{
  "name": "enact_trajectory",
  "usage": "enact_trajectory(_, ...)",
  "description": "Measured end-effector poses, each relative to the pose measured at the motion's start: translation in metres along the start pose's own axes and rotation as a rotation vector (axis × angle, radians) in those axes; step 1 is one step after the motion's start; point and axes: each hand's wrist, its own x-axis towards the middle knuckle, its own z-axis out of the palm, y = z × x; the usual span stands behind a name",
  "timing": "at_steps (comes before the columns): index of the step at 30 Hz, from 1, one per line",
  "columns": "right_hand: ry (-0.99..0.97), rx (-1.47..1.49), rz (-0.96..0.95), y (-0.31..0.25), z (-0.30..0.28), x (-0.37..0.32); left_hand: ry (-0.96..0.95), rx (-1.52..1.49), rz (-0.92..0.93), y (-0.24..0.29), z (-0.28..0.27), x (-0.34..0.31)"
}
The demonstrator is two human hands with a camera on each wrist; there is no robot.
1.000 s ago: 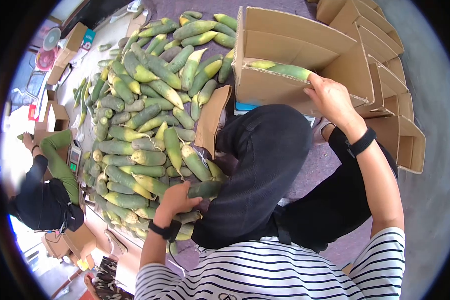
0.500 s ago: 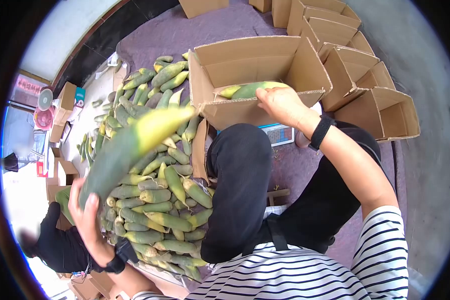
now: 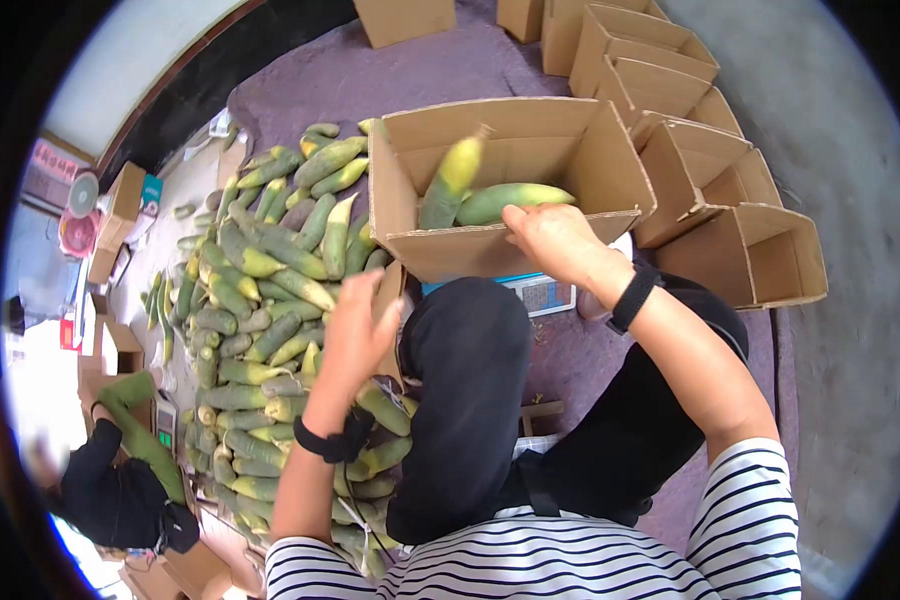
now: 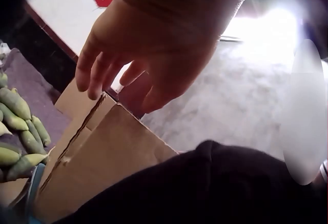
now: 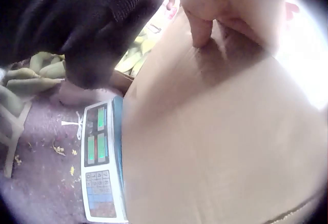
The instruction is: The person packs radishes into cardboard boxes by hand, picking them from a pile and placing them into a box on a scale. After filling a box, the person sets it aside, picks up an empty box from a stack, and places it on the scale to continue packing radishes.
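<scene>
My right hand (image 3: 560, 240) grips the near rim of an open cardboard box (image 3: 450, 245), thumb against the outer wall in the right wrist view. Inside the box, one green radish (image 3: 515, 202) lies lengthwise; another radish (image 3: 458, 175) tilts up beside it, yellow-green tip highest. My left hand (image 3: 355, 325), empty with fingers loosely spread, is between the radish pile (image 3: 255, 330) and the box. From the left wrist, that hand (image 4: 148, 55) overlaps the box's corner. Beneath the box sits a digital scale (image 5: 100, 152), its keypad side showing.
Several open cardboard boxes (image 3: 705, 180) stand in a row at the right. A cardboard piece (image 3: 388, 290) stands between the pile and my knee (image 3: 465, 350). At the far left, another person (image 3: 120, 480) sits near a second scale (image 3: 165, 425). Purple cloth (image 3: 320, 85) covers the floor.
My left hand took a radish from the pile, swung it up and let it go into the box; now it is back left of the box, empty. My right hand shifted onto the rim.
</scene>
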Motion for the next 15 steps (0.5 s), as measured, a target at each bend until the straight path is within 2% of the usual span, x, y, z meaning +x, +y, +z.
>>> enact_trajectory(2,0.006,-0.025,0.026,-0.003,0.001,0.003,-0.09,0.039,-0.086,-0.019,0.012,-0.044)
enact_trajectory(4,0.008,-0.069,0.032,-0.002,0.003,0.005,-0.226,-0.092,-0.281,-0.033,0.02,-0.085)
enact_trajectory(6,-0.049,-0.071,0.052,-0.007,-0.003,0.003,-0.308,-0.16,-0.323,-0.051,0.032,-0.125)
enact_trajectory(8,-0.024,-0.064,0.045,-0.007,0.0,0.001,-0.342,-0.175,-0.381,-0.064,0.044,-0.159)
enact_trajectory(10,0.015,-0.049,0.014,-0.007,0.0,0.001,-0.511,-0.176,-0.568,-0.05,0.03,-0.162)
enact_trajectory(14,0.014,-0.051,0.012,-0.011,-0.005,0.003,-0.471,-0.149,-0.683,-0.084,0.032,-0.19)
enact_trajectory(15,0.005,-0.04,0.024,-0.012,-0.006,0.004,-0.376,-0.059,-0.694,-0.107,0.038,-0.203)
